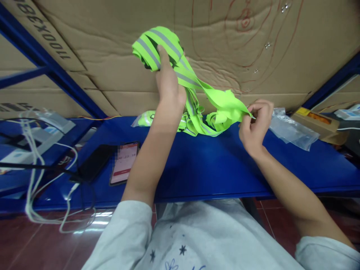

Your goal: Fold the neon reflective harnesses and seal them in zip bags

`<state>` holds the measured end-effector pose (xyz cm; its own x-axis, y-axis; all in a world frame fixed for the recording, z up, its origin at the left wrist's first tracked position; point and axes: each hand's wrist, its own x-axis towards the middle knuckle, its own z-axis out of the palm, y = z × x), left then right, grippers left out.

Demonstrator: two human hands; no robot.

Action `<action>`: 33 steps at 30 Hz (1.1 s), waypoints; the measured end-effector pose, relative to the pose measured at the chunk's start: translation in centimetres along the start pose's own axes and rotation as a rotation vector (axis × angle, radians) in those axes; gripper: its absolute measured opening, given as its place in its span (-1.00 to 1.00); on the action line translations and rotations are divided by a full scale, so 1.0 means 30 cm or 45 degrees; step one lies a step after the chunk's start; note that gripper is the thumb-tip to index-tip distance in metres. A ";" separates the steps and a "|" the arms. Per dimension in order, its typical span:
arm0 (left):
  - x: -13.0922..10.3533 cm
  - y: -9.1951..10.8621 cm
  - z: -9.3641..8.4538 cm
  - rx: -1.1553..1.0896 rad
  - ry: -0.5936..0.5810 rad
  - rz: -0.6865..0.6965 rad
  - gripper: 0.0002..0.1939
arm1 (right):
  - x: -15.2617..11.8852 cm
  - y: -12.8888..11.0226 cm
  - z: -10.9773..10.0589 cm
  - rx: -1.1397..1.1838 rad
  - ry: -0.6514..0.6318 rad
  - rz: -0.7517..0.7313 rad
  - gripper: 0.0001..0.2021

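My left hand (168, 77) is raised above the blue shelf, closed round a thick folded bundle of neon-yellow reflective strap (165, 39) with grey stripes. From that bundle, bands of the strap run down to the right. Pinched between the thumb and fingers of my right hand (257, 123) is a gathered end of the same yellow material. Between the hands, more looped yellow straps (194, 122) hang down and lie on the shelf. A clear plastic bag with yellow material in it (144, 119) lies left of them, partly behind my left forearm.
Clear plastic bags (292, 129) and an open cardboard box (317, 122) lie at the right. A lit phone (125, 163), a black power bank or phone (97, 163) and tangled white cables (33, 180) are at the left. Cardboard (118, 56) stands behind the blue shelf (208, 168).
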<state>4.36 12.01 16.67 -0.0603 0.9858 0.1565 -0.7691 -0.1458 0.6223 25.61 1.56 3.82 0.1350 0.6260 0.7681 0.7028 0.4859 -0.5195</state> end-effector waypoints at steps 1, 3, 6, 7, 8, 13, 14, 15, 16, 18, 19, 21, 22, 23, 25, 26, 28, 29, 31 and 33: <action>0.001 -0.004 -0.002 0.024 0.008 0.002 -0.70 | -0.004 -0.009 -0.003 -0.120 0.133 -0.051 -0.87; 0.005 -0.013 -0.005 0.040 0.005 0.016 -0.74 | -0.011 -0.023 -0.003 -0.311 0.251 -0.145 -0.82; 0.005 -0.027 -0.004 0.019 -0.016 0.080 -0.81 | -0.018 -0.026 0.001 -0.371 0.145 -0.212 -0.80; 0.002 -0.030 0.000 0.012 -0.026 0.117 -0.82 | -0.020 -0.025 0.004 -0.352 0.101 -0.235 -0.81; -0.003 -0.033 0.004 0.006 -0.030 0.143 -0.80 | -0.022 -0.024 0.007 -0.317 0.047 -0.266 -0.81; -0.033 -0.041 0.018 0.030 -0.195 0.151 -0.65 | -0.038 -0.049 0.040 -0.022 -0.188 -0.279 -0.74; -0.036 -0.043 0.018 0.056 -0.229 0.122 -0.63 | -0.041 -0.058 0.048 0.064 -0.213 -0.236 -0.72; -0.039 -0.046 0.018 0.078 -0.251 0.096 -0.62 | -0.042 -0.065 0.054 0.147 -0.228 -0.187 -0.69; -0.040 -0.049 0.018 0.099 -0.260 0.078 -0.61 | -0.042 -0.071 0.058 0.205 -0.219 -0.139 -0.68; -0.043 -0.057 0.021 0.139 -0.231 0.050 -0.60 | -0.038 -0.076 0.061 0.194 -0.137 -0.073 -0.67; -0.045 -0.062 0.023 0.143 -0.198 0.037 -0.62 | -0.034 -0.075 0.059 0.140 -0.082 -0.051 -0.66; -0.051 -0.069 0.029 0.123 -0.143 0.025 -0.70 | -0.027 -0.071 0.054 0.018 0.021 -0.031 -0.67; -0.056 -0.073 0.032 0.107 -0.123 0.028 -0.73 | -0.025 -0.070 0.052 -0.024 0.052 -0.033 -0.71; -0.062 -0.075 0.035 0.090 -0.116 0.038 -0.75 | -0.024 -0.070 0.051 -0.052 0.059 -0.036 -0.74; -0.077 -0.079 0.043 0.090 -0.134 0.062 -0.77 | -0.029 -0.076 0.053 -0.083 0.013 -0.058 -0.78; -0.086 -0.079 0.047 0.101 -0.148 0.063 -0.77 | -0.033 -0.082 0.056 -0.096 -0.029 -0.080 -0.77; -0.104 -0.079 0.057 0.109 -0.178 0.062 -0.78 | -0.044 -0.095 0.066 -0.130 -0.110 -0.127 -0.66; -0.114 -0.077 0.062 0.111 -0.193 0.065 -0.78 | -0.050 -0.102 0.071 -0.143 -0.141 -0.140 -0.59; -0.131 -0.069 0.070 0.118 -0.228 0.088 -0.76 | -0.056 -0.111 0.080 -0.134 -0.166 -0.125 -0.55; -0.144 -0.055 0.074 0.141 -0.275 0.082 -0.71 | -0.054 -0.111 0.083 -0.067 -0.171 -0.052 -0.66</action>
<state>7.31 7.82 16.66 0.0394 0.9355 0.3512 -0.6931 -0.2276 0.6840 21.31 0.45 3.35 0.0134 0.6838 0.7295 0.7418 0.4824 -0.4658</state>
